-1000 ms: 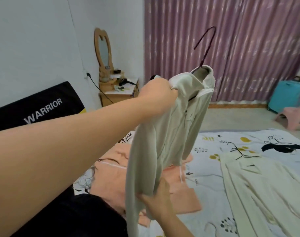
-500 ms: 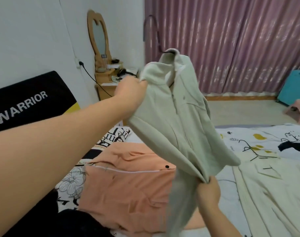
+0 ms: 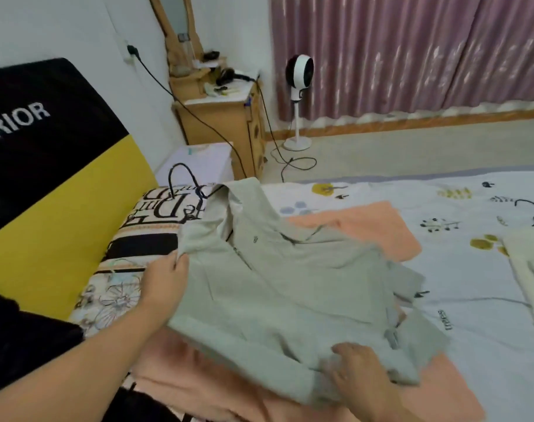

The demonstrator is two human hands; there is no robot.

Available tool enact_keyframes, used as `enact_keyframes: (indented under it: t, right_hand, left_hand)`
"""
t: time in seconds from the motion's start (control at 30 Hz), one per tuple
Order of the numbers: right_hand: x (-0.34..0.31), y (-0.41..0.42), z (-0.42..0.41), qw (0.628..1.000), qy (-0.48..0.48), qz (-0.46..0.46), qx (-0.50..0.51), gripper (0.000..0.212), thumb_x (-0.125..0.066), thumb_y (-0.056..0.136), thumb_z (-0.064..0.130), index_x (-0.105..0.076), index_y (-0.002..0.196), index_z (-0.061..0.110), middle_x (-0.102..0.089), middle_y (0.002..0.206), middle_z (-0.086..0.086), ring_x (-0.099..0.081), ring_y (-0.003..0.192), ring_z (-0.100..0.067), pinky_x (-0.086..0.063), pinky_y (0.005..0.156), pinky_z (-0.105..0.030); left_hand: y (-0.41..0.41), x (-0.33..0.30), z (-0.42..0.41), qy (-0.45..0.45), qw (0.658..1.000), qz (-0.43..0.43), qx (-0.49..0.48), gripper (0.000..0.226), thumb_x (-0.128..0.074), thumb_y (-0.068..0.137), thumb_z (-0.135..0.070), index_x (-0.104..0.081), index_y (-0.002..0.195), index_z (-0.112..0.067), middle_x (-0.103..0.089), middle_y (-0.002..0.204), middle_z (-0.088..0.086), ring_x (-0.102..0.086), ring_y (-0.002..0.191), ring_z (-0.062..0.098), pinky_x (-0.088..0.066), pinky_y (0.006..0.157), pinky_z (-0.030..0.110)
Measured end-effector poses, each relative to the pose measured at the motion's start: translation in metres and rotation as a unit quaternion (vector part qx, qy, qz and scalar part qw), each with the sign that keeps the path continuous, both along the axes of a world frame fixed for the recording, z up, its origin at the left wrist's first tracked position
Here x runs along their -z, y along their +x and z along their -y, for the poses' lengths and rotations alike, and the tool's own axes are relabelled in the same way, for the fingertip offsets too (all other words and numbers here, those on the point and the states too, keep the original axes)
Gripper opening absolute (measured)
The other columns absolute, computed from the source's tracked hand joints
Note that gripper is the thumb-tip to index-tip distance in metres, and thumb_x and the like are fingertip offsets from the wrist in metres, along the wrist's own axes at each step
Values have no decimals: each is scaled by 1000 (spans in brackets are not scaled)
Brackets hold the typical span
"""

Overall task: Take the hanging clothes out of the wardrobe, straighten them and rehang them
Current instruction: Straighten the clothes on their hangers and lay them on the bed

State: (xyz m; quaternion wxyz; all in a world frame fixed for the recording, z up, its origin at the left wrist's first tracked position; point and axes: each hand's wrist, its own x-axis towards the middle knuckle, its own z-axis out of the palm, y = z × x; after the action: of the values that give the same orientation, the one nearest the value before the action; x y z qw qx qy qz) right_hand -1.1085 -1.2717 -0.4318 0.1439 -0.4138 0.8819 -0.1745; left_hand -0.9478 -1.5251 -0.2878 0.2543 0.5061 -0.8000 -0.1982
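While the grey-green shirt (image 3: pixel 290 284) lies mid-frame on a peach garment (image 3: pixel 369 226) on the bed (image 3: pixel 442 202), the left hand (image 3: pixel 165 281) pinches its shoulder and the right hand (image 3: pixel 360 370) clamps its hem; its hanger (image 3: pixel 183 181) hook pokes out upper left.

The bed (image 3: pixel 442 300), under a white printed sheet, carries a peach garment (image 3: pixel 366 226) spread flat, a cream garment (image 3: pixel 530 278) at its right edge and patterned bedding (image 3: pixel 156 220) at the head. The pale grey shirt (image 3: pixel 290 287) on a dark hanger (image 3: pixel 183 178) lies over the peach one, its shoulder at the left hand (image 3: pixel 165 284) fingertips, its hem under the right hand (image 3: pixel 360 373) fingers.
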Motion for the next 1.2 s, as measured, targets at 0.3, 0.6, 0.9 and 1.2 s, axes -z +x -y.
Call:
enact_keyframes:
  t: [0.3,0.6,0.9,1.2]
  right_hand:
    - [89,23,23,981,175,-71,-56,83,11,86,62,-41,139,25,-39,147,-6,-25,135,-33,-7,99,-65]
    - [86,16,25,952,286,11,-106,65,-21,94,59,-2,149,31,6,159,1,5,145,-29,-8,109,-61]
    - [37,33,-64,989,13,-101,-105,21,-43,60,23,-64,65,23,-61,64,5,-61,61,-18,-51,53,-31]
    - [34,37,-244,987,110,-116,-22,53,-75,35,2,-68,87,11,-68,85,-12,-68,73,-29,-56,59,-36]
  left_hand:
    - [57,126,18,6,961,261,-93,42,-44,90,-11,-35,129,2,-49,114,26,-51,100,41,-42,78,45]
    - [63,146,8,-46,784,609,111,66,-16,96,-51,12,148,-21,26,153,2,21,141,32,1,115,50]
    - [-6,109,-128,87,833,436,330,37,-39,95,-33,-48,128,-18,-52,130,6,-49,118,23,-40,97,33]
    - [0,155,-347,174,783,386,456,36,-37,96,-30,-45,127,-13,-44,130,9,-44,120,29,-40,97,37]
